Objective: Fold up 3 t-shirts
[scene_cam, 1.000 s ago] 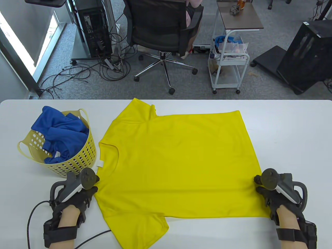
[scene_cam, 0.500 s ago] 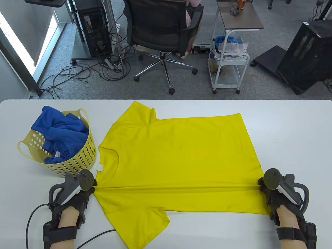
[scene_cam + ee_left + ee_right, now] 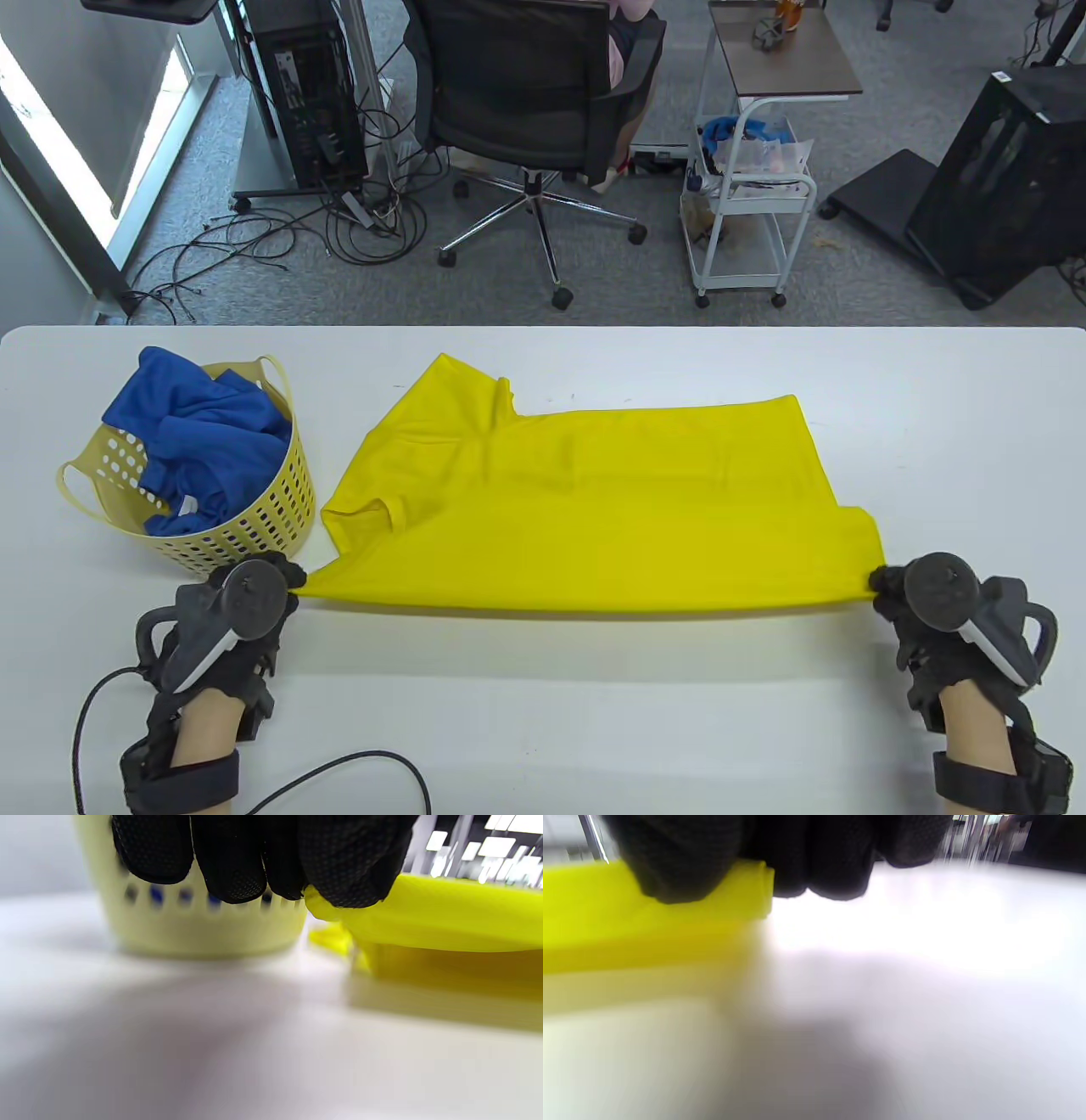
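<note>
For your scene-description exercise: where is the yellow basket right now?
In the table view, the yellow basket stands on the table's left side, holding blue clothing, just left of the yellow t-shirt and beyond the left hand.

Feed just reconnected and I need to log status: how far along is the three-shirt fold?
Early: no folded shirt is in view. In hand: the left hand and right hand each grip an end of the yellow t-shirt, its near edge raised off the white table for what looks like a first lengthwise fold. Left: finishing that shirt, plus the crumpled blue garment in the yellow basket.
</note>
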